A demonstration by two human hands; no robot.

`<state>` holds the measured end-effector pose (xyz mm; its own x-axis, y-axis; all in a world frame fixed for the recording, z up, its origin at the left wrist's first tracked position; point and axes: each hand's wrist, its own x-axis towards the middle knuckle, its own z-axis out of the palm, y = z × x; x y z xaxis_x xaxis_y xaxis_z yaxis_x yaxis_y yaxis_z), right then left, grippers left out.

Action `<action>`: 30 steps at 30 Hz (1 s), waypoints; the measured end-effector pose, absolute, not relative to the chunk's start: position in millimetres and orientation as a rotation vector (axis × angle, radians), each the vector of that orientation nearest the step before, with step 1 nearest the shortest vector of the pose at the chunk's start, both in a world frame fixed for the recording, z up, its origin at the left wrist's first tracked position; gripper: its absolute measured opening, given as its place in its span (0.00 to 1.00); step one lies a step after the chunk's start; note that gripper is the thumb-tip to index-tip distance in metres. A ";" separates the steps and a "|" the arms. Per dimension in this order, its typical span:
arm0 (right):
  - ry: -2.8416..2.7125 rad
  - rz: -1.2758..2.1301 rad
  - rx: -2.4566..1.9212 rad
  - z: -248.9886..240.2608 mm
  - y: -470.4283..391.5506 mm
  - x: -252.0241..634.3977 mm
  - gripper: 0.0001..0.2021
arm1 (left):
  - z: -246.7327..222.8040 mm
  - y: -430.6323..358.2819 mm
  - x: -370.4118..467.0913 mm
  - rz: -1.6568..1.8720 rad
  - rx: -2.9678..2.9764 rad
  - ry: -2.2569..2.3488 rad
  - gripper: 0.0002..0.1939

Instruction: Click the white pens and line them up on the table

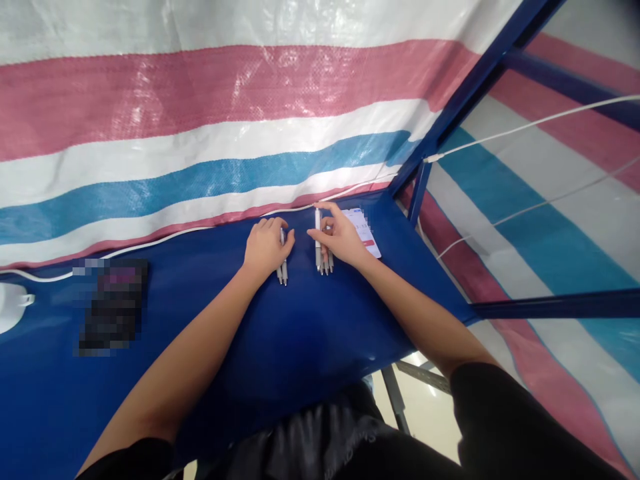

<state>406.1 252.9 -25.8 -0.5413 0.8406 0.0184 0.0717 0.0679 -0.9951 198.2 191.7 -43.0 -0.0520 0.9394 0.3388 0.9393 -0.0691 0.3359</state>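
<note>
On the blue table (270, 353), the left hand (263, 248) half-curls over some pens (283, 270), the right hand (344, 239) over another row of pens (320, 259); how firm either grip is, I cannot tell. They look light, stiff, apt to roll: best held mid-barrel.

This looks like a makeshift booth: striped sheeting (210, 87), blue frame (507, 50).
</note>
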 end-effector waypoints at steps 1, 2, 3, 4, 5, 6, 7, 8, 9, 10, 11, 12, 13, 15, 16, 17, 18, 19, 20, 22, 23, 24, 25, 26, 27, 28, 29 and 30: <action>-1.716 1.539 -0.909 -26.7 253.0 406.1 0.29 | -43.0 191.8 198.1 0.772 2.166 2.137 0.08; -1.722 1.539 -0.901 -27.6 252.9 406.1 0.28 | -43.0 191.8 198.0 0.773 2.167 2.133 0.08; -1.731 1.535 -0.892 -28.3 252.7 406.1 0.27 | -43.2 191.9 197.9 0.774 2.167 2.129 0.07; -1.749 1.529 -0.886 -28.7 252.3 406.0 0.27 | -43.3 192.0 197.8 0.776 2.167 2.127 0.08; -1.772 1.522 -0.884 -28.7 251.8 405.9 0.27 | -43.4 192.1 197.6 0.780 2.168 2.125 0.08; -1.798 1.514 -0.887 -28.4 251.1 405.9 0.26 | -43.5 192.1 197.5 0.784 2.171 2.124 0.08; -1.820 1.507 -0.892 -27.7 250.4 405.8 0.26 | -43.5 192.2 197.5 0.788 2.172 2.124 0.08; -1.833 1.498 -0.895 -26.8 249.8 405.9 0.25 | -43.4 192.2 197.4 0.791 2.173 2.125 0.08; -1.834 1.487 -0.895 -25.8 249.2 405.9 0.26 | -43.3 192.2 197.4 0.793 2.172 2.124 0.08; -1.825 1.476 -0.891 -25.0 248.8 406.1 0.28 | -43.2 192.2 197.4 0.796 2.172 2.122 0.08; -1.815 1.467 -0.885 -24.3 248.6 406.4 0.31 | -43.0 192.1 197.3 0.801 2.171 2.118 0.08; -1.812 1.461 -0.883 -23.8 248.7 406.8 0.32 | -42.9 192.0 197.1 0.808 2.170 2.114 0.08; -1.816 1.458 -0.885 -23.7 248.9 407.3 0.32 | -42.8 191.9 196.8 0.817 2.168 2.109 0.08; -1.833 1.451 -0.901 -24.0 249.9 408.3 0.28 | -42.7 192.0 196.2 0.826 2.156 2.106 0.08; -1.840 1.444 -0.913 -24.3 250.5 408.6 0.27 | -42.6 192.3 195.9 0.821 2.150 2.109 0.08; -1.844 1.432 -0.926 -24.6 251.1 408.8 0.27 | -42.4 193.0 195.9 0.811 2.147 2.118 0.08; -1.849 1.418 -0.938 -24.7 251.6 408.8 0.27 | -42.1 194.0 196.2 0.797 2.153 2.128 0.09; -1.859 1.402 -0.947 -24.6 252.1 408.6 0.27 | -41.6 195.4 196.8 0.778 2.166 2.136 0.09; -1.871 1.385 -0.955 -24.3 252.4 408.3 0.26 | -40.9 197.1 197.8 0.757 2.184 2.141 0.09; -1.892 1.357 -0.962 -23.2 252.8 407.5 0.24 | -38.5 201.1 200.8 0.714 2.211 2.129 0.08; -1.892 1.349 -0.961 -22.5 252.9 407.1 0.25 | -37.0 203.1 202.4 0.697 2.215 2.115 0.09; -1.885 1.349 -0.958 -21.9 253.0 406.8 0.26 | -35.3 204.9 203.8 0.687 2.210 2.101 0.10; -1.870 1.352 -0.956 -21.4 253.1 406.6 0.29 | -33.6 206.4 204.8 0.690 2.197 2.085 0.11; -1.854 1.355 -0.955 -21.1 253.4 406.5 0.32 | -31.9 207.7 205.1 0.706 2.175 2.063 0.12; -1.840 1.357 -0.956 -21.2 253.7 406.5 0.34 | -30.3 208.7 204.7 0.735 2.143 2.033 0.12; -1.829 1.356 -0.958 -21.5 254.2 406.5 0.34 | -29.0 209.5 203.5 0.772 2.099 1.990 0.13; -1.828 1.354 -0.960 -22.1 254.6 406.6 0.32 | -28.1 210.3 201.7 0.818 2.046 1.934 0.13; -1.838 1.355 -0.960 -22.7 255.0 406.7 0.30 | -27.4 211.0 199.5 0.872 1.989 1.869 0.13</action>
